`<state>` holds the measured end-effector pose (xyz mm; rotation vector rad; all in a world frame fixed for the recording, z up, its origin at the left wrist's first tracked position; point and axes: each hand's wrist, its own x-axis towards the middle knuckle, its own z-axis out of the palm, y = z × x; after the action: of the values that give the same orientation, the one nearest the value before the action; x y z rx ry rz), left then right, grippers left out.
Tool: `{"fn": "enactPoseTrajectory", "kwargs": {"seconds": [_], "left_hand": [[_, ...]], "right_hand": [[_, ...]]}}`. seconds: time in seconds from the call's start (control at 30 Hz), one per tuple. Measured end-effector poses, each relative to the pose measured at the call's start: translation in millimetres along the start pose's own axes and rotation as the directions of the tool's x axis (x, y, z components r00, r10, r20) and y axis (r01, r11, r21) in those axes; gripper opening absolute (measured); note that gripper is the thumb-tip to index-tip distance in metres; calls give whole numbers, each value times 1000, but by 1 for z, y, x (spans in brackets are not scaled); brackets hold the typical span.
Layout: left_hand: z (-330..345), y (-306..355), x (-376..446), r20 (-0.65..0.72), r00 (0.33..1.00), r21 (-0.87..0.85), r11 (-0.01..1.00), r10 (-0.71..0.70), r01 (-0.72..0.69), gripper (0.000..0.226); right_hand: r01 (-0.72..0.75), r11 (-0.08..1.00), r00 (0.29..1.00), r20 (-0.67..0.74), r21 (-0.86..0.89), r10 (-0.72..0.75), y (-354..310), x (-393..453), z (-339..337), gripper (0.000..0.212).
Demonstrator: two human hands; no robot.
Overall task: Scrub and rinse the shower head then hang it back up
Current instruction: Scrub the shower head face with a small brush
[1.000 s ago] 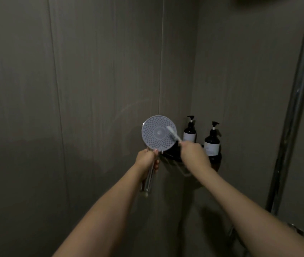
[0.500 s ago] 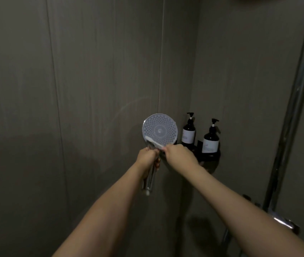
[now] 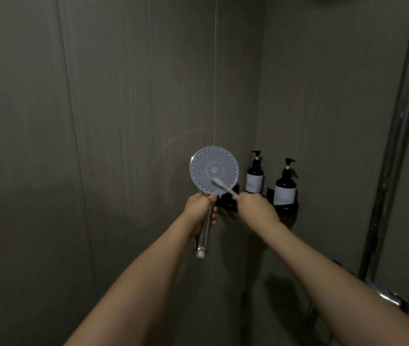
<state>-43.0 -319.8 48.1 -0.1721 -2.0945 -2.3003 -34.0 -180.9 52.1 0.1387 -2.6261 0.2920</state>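
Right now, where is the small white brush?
In the head view, the small white brush is right of centre, pinched by the right hand, its tip on the lower part of the round grey shower head.

one head-worn view, facing a shower corner

a single wide-angle camera sits on the person's head and looks forward and slightly down into the corner where two grey walls meet. both forearms run up from the bottom edge, so the left grip (image 3: 199, 207) and right grip (image 3: 253, 204) sit at arm's length, just below frame centre. beyond the right grip lies the corner; far to its right a chrome pipe (image 3: 398, 136) bows with the lens. no second view overlaps this one.
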Motion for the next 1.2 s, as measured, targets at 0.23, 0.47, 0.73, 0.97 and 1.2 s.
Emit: {"fn": "enactPoseTrajectory", "kwargs": {"seconds": [0.23,0.47,0.73,0.97,1.2], "left_hand": [[-3,-2,3,-1,1000,5,1000,-3,3,18],[-13,10,3,8,1000,19,1000,15,-15,18],[-9,7,3,22,1000,21,1000,15,-15,22],[-13,-3,7,14,1000,57,998,-14,13,17],[-11,-2,5,49,999,89,996,-20,15,16]], "right_hand": [[92,996,990,-106,17,-90,-5,-1,-1,30],[-348,880,917,-78,323,391,46,-7,11,33],[-149,978,974,-148,147,170,18,0,16,32],[48,996,980,-197,81,-32,-12,14,-11,29],[-208,948,970,-71,242,232,-6,31,-19,36]]}}
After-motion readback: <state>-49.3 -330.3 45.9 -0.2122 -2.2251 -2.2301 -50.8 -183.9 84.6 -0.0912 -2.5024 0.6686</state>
